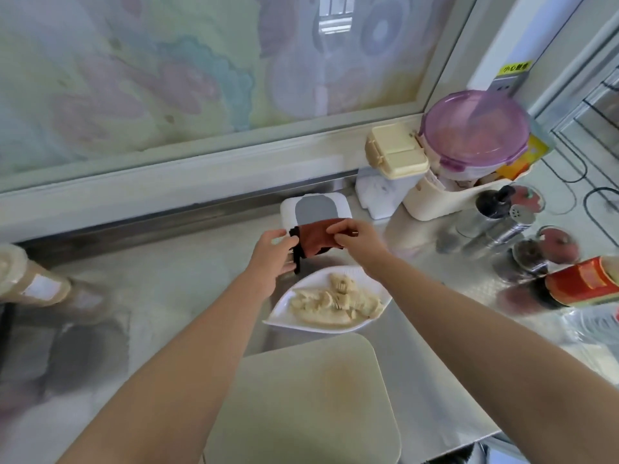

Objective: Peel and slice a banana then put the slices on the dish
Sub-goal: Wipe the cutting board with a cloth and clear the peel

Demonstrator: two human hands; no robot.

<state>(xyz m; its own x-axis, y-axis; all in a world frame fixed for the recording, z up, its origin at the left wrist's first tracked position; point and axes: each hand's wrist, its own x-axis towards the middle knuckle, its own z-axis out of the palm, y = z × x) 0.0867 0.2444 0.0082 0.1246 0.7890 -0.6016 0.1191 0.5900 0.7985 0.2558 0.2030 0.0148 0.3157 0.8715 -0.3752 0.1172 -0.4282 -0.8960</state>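
Apparently the slicing is done. In the head view, the banana slices [335,301] lie heaped on the white, leaf-shaped dish [279,314], which sits on the steel counter [167,296] just beyond the pale cutting board [308,396]. No fruit shows on the board, only a faint smear.

Both hands are raised beyond the dish's far rim, and they share a limp brown and black piece that I take to be the banana peel [315,241]. The left hand [274,252] has its grip curled round the peel's left edge, where dark strips hang down. The right hand [355,241] pinches the upper right edge between thumb and fingertips. The peel is stretched between them, its long axis running left to right.

From either grip, the dish lies below and back towards the person, with its long axis also running roughly left to right. The left hand's lower fingers look closest to its far rim, and the right forearm crosses above its right end. Just behind the peel is a white box with a grey panel [315,209].

What remains, I judge, is only to discard the peel, carrying it clear so the hanging strips do not drag through the slices.
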